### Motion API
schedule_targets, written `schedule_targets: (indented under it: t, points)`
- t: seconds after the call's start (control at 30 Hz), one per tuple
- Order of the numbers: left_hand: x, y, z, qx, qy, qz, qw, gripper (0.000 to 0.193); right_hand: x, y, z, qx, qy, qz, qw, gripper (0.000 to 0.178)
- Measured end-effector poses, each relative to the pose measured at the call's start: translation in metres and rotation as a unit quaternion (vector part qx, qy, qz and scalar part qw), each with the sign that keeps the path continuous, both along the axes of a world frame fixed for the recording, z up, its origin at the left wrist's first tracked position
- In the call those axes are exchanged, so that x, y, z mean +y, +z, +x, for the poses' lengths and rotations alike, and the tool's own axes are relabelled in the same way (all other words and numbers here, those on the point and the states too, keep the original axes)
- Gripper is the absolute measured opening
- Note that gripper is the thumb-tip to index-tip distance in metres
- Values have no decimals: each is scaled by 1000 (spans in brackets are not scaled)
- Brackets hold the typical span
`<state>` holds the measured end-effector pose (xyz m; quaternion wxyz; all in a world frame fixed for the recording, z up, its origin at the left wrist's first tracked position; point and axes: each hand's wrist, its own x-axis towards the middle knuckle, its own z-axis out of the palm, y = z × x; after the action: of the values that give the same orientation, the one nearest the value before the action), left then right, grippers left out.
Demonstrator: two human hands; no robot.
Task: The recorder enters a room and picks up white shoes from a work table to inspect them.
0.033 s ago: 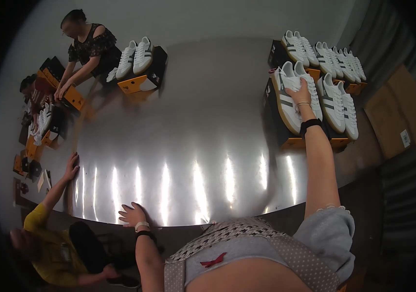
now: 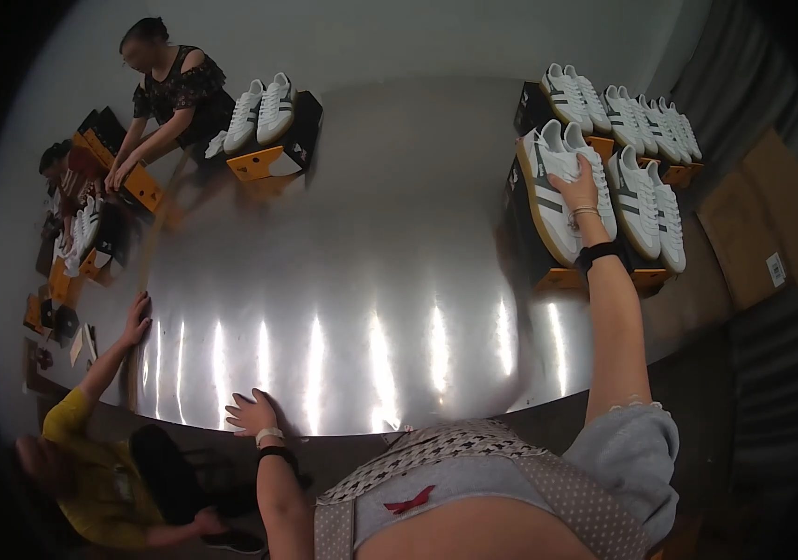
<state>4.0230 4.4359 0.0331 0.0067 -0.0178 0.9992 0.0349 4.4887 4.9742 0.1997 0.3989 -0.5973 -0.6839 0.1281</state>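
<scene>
At the right of the table, my right hand (image 2: 578,191) reaches onto a pair of white sneakers (image 2: 546,207) with grey stripes and gum soles. Its thumb and fingers are closed on the shoes around the laces. The pair rests on a black and orange shoebox (image 2: 520,219). Another such pair of sneakers (image 2: 635,205) sits right beside it, also on a box. My left hand (image 2: 253,413) lies flat at the near edge of the shiny metal table (image 2: 399,252), fingers spread, holding nothing.
More sneakers (image 2: 623,117) stand on boxes behind, at the far right. A sneaker pair (image 2: 259,112) tops a box at the far left. Two co-workers handle shoes and boxes there; a person in a yellow top (image 2: 105,467) sits near left, one hand on the table edge. Cardboard (image 2: 758,219) stands at right.
Very little differs. My right hand has shifted slightly on the sneakers, and a small pink bit by the top of the left shoe no longer shows.
</scene>
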Motion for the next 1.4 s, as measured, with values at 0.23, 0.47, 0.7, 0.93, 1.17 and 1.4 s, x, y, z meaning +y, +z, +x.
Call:
schedule_targets:
  t: [0.23, 0.47, 0.7, 0.93, 1.17, 1.4]
  points:
    - [52, 50, 46, 13, -380, 398, 835, 46, -163, 19, -39, 679, 391, -358, 508, 45]
    - [152, 220, 173, 188, -618, 494, 582, 77, -256, -4, -115, 679, 484, -444, 327, 51]
    - [161, 228, 188, 218, -588, 463, 626, 88, -304, -4, -152, 651, 425, -490, 396, 53]
    - [141, 212, 181, 168, -531, 532, 638, 93, -316, -17, -160, 615, 433, -488, 443, 46]
    - [133, 211, 172, 223, -467, 609, 602, 91, -327, -34, -170, 601, 414, -450, 515, 39]
    - [144, 184, 171, 124, -480, 659, 565, 86, -338, -28, -165, 603, 376, -417, 566, 40]
